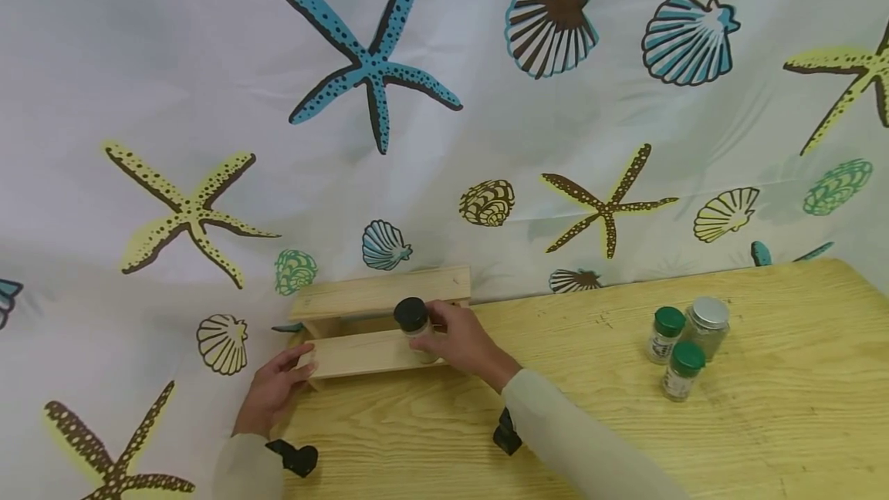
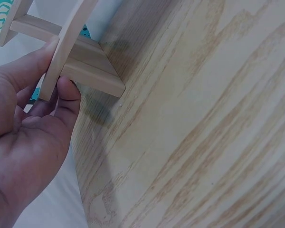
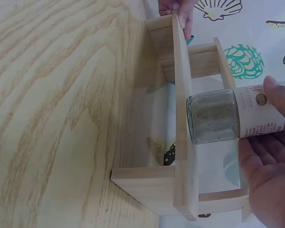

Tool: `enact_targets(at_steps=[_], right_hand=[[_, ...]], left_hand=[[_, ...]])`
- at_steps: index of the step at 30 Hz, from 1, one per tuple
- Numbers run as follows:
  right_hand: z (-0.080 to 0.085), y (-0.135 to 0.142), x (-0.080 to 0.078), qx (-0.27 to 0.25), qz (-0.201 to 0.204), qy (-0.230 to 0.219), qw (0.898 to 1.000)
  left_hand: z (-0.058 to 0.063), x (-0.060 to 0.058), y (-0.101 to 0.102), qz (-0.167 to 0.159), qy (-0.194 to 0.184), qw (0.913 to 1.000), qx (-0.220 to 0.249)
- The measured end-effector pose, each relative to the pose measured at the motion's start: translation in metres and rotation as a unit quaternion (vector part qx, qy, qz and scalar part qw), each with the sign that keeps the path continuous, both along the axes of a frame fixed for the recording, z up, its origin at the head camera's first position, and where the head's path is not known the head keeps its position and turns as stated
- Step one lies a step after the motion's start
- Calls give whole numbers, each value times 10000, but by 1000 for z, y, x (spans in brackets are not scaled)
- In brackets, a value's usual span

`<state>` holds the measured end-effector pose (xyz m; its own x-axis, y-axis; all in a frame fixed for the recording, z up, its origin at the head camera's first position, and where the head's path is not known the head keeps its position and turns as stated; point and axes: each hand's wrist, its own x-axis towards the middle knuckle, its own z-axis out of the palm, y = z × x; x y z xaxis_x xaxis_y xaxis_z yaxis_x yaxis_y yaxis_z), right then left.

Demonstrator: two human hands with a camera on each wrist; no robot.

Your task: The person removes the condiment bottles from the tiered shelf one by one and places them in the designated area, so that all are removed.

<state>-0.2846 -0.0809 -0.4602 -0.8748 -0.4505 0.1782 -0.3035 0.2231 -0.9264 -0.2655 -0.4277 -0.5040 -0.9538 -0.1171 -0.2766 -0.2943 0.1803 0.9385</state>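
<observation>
A two-tier wooden rack [image 1: 361, 355] stands against the patterned cloth. At the rack's left end my left hand [image 1: 271, 392] grips the front board, thumb and fingers on opposite faces, as the left wrist view shows. My right hand [image 1: 464, 339] holds a glass spice jar [image 1: 411, 316] with a black lid over the right part of that board. The right wrist view shows greyish contents and a pale label [image 3: 260, 110] on the jar, which is upright. Its base is at the board's top surface; whether it touches, I cannot tell.
Farther right on the wooden table [image 1: 583, 407] are two green-lidded jars, one behind [image 1: 668, 324] and one in front [image 1: 684, 365], beside a larger silver-lidded jar [image 1: 708, 319]. A cloth with starfish and shells [image 1: 486, 130] hangs behind the table.
</observation>
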Motion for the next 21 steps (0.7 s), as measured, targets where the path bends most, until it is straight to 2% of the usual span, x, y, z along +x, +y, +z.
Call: enact_targets(at_steps=[7, 12, 21], right_hand=[[12, 3, 2, -36, 61, 411, 9991], [25, 11, 8, -77, 149, 407, 9990], [37, 46, 18, -126, 214, 822, 9963]], left_hand=[[0, 0, 1, 13, -42, 9999, -140], [-3, -1, 1, 116, -152, 9997, -121], [-5, -4, 0, 242, -170, 9995, -119]])
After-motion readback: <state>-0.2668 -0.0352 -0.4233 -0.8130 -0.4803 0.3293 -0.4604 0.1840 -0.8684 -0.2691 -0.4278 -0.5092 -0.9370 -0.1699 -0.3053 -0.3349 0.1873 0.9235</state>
